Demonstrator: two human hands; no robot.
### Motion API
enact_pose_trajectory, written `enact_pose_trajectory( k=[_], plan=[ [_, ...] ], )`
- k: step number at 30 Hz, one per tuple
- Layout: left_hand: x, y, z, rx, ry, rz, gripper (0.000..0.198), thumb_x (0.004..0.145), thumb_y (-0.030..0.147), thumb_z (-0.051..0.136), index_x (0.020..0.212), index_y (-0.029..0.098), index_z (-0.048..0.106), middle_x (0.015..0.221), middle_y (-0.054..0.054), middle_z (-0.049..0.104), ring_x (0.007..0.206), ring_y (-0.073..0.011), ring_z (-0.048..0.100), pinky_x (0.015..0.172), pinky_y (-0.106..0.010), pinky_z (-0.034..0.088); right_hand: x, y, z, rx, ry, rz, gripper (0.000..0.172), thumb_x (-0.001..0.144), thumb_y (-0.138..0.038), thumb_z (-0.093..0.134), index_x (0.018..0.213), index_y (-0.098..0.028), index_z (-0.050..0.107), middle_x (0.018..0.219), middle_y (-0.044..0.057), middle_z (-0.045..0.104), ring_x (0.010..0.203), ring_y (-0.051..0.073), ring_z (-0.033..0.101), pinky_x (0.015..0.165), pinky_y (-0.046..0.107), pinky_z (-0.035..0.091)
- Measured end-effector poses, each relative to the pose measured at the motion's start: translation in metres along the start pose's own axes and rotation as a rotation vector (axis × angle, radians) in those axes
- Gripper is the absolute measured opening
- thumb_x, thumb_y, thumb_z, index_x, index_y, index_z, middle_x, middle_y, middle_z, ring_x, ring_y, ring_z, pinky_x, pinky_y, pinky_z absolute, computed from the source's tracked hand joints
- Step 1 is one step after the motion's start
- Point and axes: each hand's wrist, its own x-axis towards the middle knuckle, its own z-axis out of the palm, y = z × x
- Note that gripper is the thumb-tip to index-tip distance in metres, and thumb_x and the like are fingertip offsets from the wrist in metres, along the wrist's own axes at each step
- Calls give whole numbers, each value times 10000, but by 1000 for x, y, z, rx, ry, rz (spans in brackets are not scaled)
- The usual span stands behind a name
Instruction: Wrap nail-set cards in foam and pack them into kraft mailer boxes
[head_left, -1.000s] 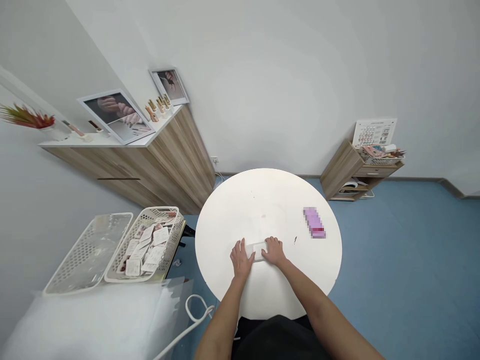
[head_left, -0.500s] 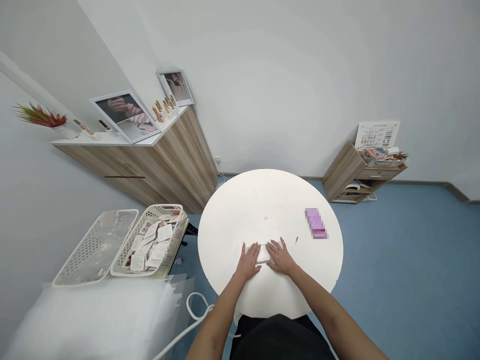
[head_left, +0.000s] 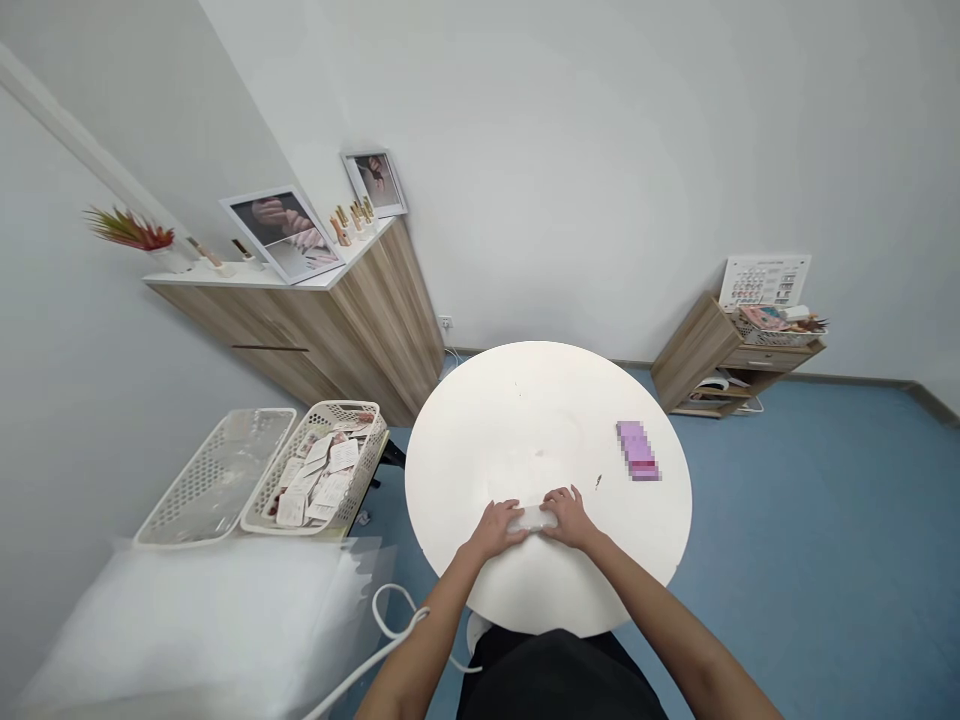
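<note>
Between my hands, near the front of the round white table [head_left: 517, 430], is a small flat white packet [head_left: 533, 519] with a slightly shiny surface; its exact kind cannot be made out. My left hand [head_left: 498, 528] grips its left end, fingers curled along the far edge and thumb at the near edge. At the right end, my right hand [head_left: 568, 518] holds it the same way. Fingers cover both ends of the packet. A pixelated purple rectangular item [head_left: 638, 450] lies apart on the right side of the table.
At left, a white basket [head_left: 255, 510] holds many small cards beside another white basket [head_left: 165, 505] with clear bags. Plastic sheets [head_left: 202, 620] and a white cable [head_left: 375, 655] are nearer. A wooden cabinet [head_left: 375, 330] and small shelf unit [head_left: 694, 350] stand behind.
My hands have gone from lying flat with fingers stretched over the packet's sides to curling round its ends. The view has shifted slightly to the left.
</note>
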Motion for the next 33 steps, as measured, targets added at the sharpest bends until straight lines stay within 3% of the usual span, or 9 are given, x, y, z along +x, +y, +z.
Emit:
enact_pose_trajectory(
  k=[5, 9, 14, 17, 19, 21, 25, 29, 33],
  plan=[
    [9, 13, -22, -104, 85, -130, 342, 928, 473, 456, 998, 250, 705, 929, -31, 731, 884, -212, 658, 811, -301, 447, 30, 8, -12, 90, 0, 148, 267, 800, -487, 637, 968, -291, 704, 1099, 19, 664, 1118, 237, 512, 1070, 461, 227],
    [21, 15, -23, -2, 165, -316, 310, 958, 407, 423, 1028, 236, 671, 869, -40, 715, 848, -216, 659, 745, -293, 446, 55, 11, -7, 58, 16, 274, 304, 841, -515, 586, 985, -271, 693, 1084, 49, 649, 1087, 241, 526, 928, 380, 342],
    [30, 8, -13, 137, 230, -358, 335, 918, 284, 469, 1223, 208, 586, 1179, -114, 643, 1117, -279, 583, 935, -404, 444, 75, 12, 5, 0, 60, 323, 322, 857, -508, 573, 1017, -247, 671, 1082, 82, 634, 1088, 271, 521, 855, 390, 379],
    [27, 3, -2, 337, 289, -173, 497, 885, 181, 455, 1380, 219, 452, 1452, -122, 457, 1340, -301, 408, 1102, -513, 306, 80, 15, 12, -29, 87, 305, 322, 868, -504, 555, 1023, -240, 656, 1110, 99, 610, 1086, 284, 514, 838, 397, 399],
    [22, 0, 9, 431, 243, 8, 579, 873, 117, 403, 1435, 254, 377, 1529, -76, 372, 1422, -269, 295, 1162, -544, 190, 79, 19, 17, -65, 128, 280, 334, 868, -492, 552, 1079, -244, 626, 1137, 105, 588, 1087, 290, 509, 840, 399, 410],
    [16, -1, 21, 468, 183, 78, 670, 852, 80, 366, 1490, 262, 276, 1561, -57, 320, 1451, -246, 239, 1174, -561, 137, 74, 25, 25, -92, 208, 276, 391, 866, -477, 546, 1178, -242, 571, 1170, 123, 565, 1087, 309, 505, 845, 411, 417],
    [8, 0, 41, 463, 139, -9, 778, 799, 88, 386, 1532, 192, 149, 1602, -85, 190, 1476, -260, 152, 1175, -559, 127, 49, 43, 47, -46, 459, 369, 567, 873, -476, 484, 1352, -177, 426, 1205, 203, 540, 1097, 386, 505, 862, 479, 415],
    [10, 2, 48, 432, 107, -22, 765, 809, 135, 409, 1529, 154, 151, 1600, -113, 183, 1478, -265, 136, 1181, -540, 125, 24, 55, 64, 205, 440, 541, 664, 845, -517, 455, 1334, -69, 416, 1182, 265, 555, 1088, 428, 558, 884, 530, 420],
    [13, 1, 50, 394, 101, -18, 712, 841, 146, 391, 1522, 141, 181, 1590, -132, 206, 1468, -270, 181, 1178, -519, 152, 26, 45, 71, 732, 517, 696, 591, 734, -641, 539, 1020, -124, 563, 822, 157, 648, 732, 333, 660, 668, 462, 504]
  ],
)
